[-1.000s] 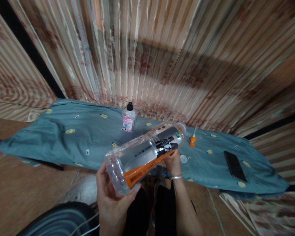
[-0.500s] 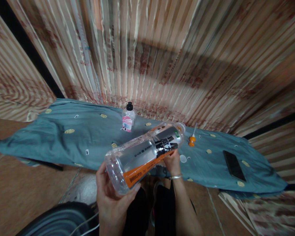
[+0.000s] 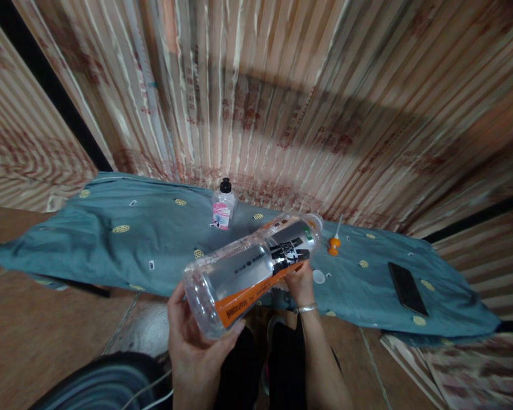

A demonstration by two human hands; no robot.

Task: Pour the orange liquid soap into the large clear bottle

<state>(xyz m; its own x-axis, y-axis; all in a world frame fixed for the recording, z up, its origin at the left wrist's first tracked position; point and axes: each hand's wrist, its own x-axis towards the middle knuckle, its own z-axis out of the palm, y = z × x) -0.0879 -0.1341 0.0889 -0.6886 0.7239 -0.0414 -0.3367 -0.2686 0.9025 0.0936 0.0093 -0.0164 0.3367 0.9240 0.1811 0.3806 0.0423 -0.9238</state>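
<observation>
A large clear plastic bottle (image 3: 248, 267) with an orange and black label lies nearly level in the air in front of me, its open mouth pointing away. My left hand (image 3: 192, 336) cups its base from below. Farther along, under the label, my right hand (image 3: 299, 282) grips the upper body; a thin bracelet circles that wrist. A small white cap (image 3: 319, 277) lies on the blue-grey cloth (image 3: 111, 239) just right of my right hand.
On the cloth stand a small clear bottle with a black cap and pink label (image 3: 223, 206), a small orange-tipped applicator (image 3: 334, 244) and a dark phone (image 3: 407, 288). A striped curtain (image 3: 282, 102) hangs behind. A dark round object (image 3: 106, 381) sits at lower left on the brown floor.
</observation>
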